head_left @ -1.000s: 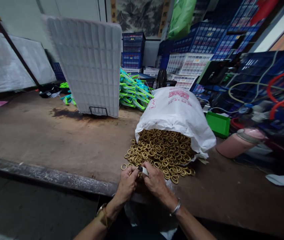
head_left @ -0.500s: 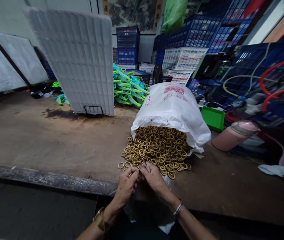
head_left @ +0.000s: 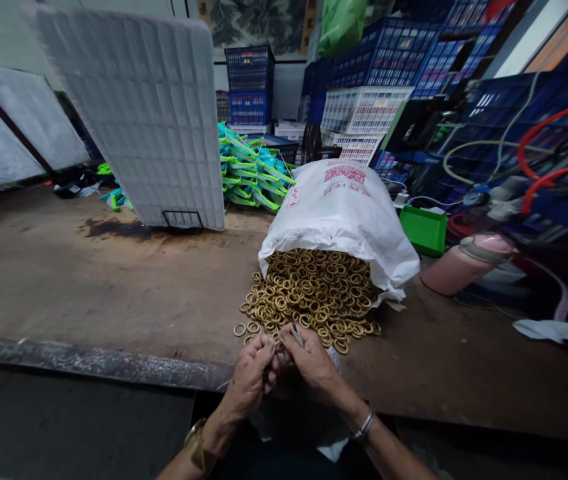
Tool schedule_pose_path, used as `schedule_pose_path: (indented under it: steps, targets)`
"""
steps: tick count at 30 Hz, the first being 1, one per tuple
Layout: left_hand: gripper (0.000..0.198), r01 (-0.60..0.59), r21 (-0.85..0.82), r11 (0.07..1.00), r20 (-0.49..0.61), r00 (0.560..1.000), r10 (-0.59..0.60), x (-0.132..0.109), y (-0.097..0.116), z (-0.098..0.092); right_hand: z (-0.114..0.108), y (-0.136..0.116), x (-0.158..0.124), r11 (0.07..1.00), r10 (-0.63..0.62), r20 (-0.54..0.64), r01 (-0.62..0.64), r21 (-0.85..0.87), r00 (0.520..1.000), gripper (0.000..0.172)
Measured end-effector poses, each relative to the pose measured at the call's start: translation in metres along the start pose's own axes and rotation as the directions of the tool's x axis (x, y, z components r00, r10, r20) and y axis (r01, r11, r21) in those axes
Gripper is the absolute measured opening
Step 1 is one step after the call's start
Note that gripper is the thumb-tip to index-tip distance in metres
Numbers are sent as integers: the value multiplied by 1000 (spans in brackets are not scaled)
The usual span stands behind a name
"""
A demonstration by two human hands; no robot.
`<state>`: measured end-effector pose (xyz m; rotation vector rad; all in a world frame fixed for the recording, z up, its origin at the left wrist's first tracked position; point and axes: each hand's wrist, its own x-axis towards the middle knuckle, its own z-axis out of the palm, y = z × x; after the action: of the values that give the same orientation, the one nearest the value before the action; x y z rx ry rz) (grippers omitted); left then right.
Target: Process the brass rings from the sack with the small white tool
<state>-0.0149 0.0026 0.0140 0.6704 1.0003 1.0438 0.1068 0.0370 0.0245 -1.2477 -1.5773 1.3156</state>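
A white sack (head_left: 347,220) lies on its side on the brown table (head_left: 114,287), spilling a heap of brass rings (head_left: 311,297) toward me. Both my hands meet at the near edge of that heap. My left hand (head_left: 251,377) is curled closed, fingers pinched on something small that I cannot make out. My right hand (head_left: 311,360) is closed on a small light-coloured piece (head_left: 297,333) that sticks up between its fingers. The fingertips of the two hands touch. A watch sits on my left wrist, a bangle on my right.
A white gridded panel (head_left: 149,120) stands upright at the back left. Behind it lie green-blue hangers (head_left: 249,170). A green bin (head_left: 423,230), a pink cylinder (head_left: 464,267), hoses and stacked blue and white crates (head_left: 364,110) crowd the right. A dark strip (head_left: 89,360) edges the table front.
The view has shifted slightly, so the sack and rings sit higher and further left. My hands stay together at the heap's edge; the light piece in my right hand shows less.
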Motion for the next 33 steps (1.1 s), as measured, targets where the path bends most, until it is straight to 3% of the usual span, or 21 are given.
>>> schedule_pose_path:
  steps: [3,6,9,13,24,28,33]
  targets:
    - [36,-10,-7,1000,-6,1000,10,0,0,0,-2,1,-1,999,-1,-27,0,-45,1000,29]
    - [36,-14,-10,1000,-35,999,13,0,0,0,-4,6,-3,969,-63,-93,39,-244,994,23]
    - [35,-20,14,1000,-29,999,21,1,1,-1,-5,11,-9,881,-137,-21,113,-459,990,15]
    - [35,-43,42,998,3,999,42,1,1,-1,-2,13,-13,788,-132,74,150,-597,988,26]
    - [36,-120,164,979,-36,991,128,5,-2,-2,-2,3,-12,663,-64,64,90,-743,996,34]
    - [36,-153,139,978,-19,987,158,7,-6,-5,-2,0,-11,667,-30,81,80,-741,996,34]
    - [38,-109,180,978,-40,992,118,1,-5,-5,-2,2,-7,690,24,168,105,-716,986,29]
